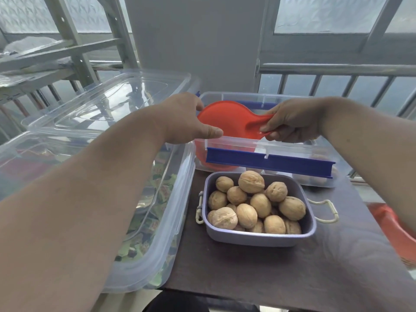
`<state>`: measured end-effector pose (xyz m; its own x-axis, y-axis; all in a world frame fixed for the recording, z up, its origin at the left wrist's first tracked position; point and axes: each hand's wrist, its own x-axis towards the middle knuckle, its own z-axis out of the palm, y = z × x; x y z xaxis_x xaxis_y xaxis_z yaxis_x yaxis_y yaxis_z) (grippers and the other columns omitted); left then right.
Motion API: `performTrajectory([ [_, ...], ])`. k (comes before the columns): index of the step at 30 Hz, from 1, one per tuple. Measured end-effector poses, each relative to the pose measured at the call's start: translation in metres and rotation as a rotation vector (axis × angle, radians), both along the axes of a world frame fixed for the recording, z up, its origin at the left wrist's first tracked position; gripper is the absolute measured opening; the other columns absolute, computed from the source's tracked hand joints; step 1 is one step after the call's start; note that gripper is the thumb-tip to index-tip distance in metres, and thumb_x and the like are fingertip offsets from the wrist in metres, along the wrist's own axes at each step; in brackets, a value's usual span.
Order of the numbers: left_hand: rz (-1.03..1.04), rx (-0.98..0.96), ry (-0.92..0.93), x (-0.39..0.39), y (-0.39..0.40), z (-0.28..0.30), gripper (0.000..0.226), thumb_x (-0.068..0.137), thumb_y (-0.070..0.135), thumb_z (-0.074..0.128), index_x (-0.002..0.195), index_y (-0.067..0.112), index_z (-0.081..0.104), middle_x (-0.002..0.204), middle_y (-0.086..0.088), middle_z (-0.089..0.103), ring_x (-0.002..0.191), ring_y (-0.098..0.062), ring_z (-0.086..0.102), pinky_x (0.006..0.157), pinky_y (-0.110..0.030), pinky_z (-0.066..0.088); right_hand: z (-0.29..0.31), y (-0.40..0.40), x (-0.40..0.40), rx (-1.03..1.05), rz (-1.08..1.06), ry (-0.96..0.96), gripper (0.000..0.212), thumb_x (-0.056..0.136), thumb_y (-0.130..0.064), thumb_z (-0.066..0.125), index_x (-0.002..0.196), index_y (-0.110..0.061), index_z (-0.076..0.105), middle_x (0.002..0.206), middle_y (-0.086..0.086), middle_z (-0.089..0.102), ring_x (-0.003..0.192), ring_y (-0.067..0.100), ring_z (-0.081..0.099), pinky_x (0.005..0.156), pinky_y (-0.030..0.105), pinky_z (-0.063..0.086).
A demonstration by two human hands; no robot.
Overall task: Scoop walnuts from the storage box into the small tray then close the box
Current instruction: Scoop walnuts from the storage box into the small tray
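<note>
The small tray (258, 235) is heaped with walnuts (256, 203), so the scooping looks done, and the step in hand seems to be putting the red scoop (227, 119) away so the box can be shut.

The scoop is held over the open storage box (265, 144). Its handle is pinched in the grip of the right hand (290, 122), with fingers curled round it. The round end is touched by the left hand (186, 119); whether that hand's fingers curl round the rim cannot be told, since they are hidden behind it.

To do this well, the scoop should be laid flat and low inside the box, so nothing sticks up above the rim. The blue clip (270, 163) on the near wall should be kept folded out of the way.

The tray sits on the bench (292, 278), just in front of the box and near both hands. A clear lid (108, 109) rests on the big box to the left, beside the left hand; it may be the one needed next.
</note>
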<state>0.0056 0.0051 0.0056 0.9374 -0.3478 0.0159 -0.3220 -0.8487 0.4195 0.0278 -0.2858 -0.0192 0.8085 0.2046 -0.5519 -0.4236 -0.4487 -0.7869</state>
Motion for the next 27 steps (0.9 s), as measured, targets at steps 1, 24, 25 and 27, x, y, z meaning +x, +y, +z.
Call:
performTrajectory([
  [1, 0.000, 0.001, 0.000, 0.000, 0.000, 0.000, 0.092, 0.081, 0.064, 0.082, 0.155, 0.018, 0.053, 0.153, -0.007, 0.058, 0.138, -0.028, 0.056, 0.107, -0.037, 0.043, -0.001, 0.000, 0.001, -0.017, -0.013, 0.015, 0.017, 0.108, -0.008, 0.051, 0.117, -0.002, 0.065, 0.071, 0.009, 0.052, 0.047, 0.007, 0.026, 0.056, 0.020, 0.013],
  [24, 0.047, -0.492, -0.122, 0.009, -0.001, -0.001, 0.058, 0.103, 0.035, 0.067, 0.156, 0.020, 0.050, 0.129, 0.002, 0.064, 0.113, -0.024, 0.067, 0.105, -0.043, 0.055, 0.047, 0.004, -0.074, 0.206, -0.205, -0.161, 0.026, 0.109, -0.016, 0.042, 0.083, -0.014, 0.047, 0.053, -0.003, 0.035, 0.040, 0.006, 0.020, 0.050, 0.025, 0.009],
  [25, 0.046, -0.527, -0.133, 0.010, -0.001, -0.001, 0.057, 0.102, 0.032, 0.069, 0.155, 0.018, 0.052, 0.128, 0.000, 0.066, 0.108, -0.025, 0.069, 0.101, -0.044, 0.058, 0.047, 0.005, -0.081, 0.198, -0.212, -0.184, 0.027, 0.109, -0.016, 0.042, 0.083, -0.014, 0.047, 0.053, -0.003, 0.035, 0.040, 0.006, 0.020, 0.051, 0.026, 0.009],
  [27, 0.043, -0.601, -0.137, 0.009, 0.000, 0.000, 0.052, 0.100, 0.024, 0.072, 0.149, 0.016, 0.059, 0.121, -0.001, 0.069, 0.093, -0.022, 0.070, 0.080, -0.035, 0.062, 0.049, 0.007, -0.097, 0.186, -0.204, -0.234, 0.030, 0.108, -0.015, 0.042, 0.078, -0.013, 0.047, 0.053, -0.003, 0.034, 0.041, 0.007, 0.020, 0.051, 0.028, 0.009],
])
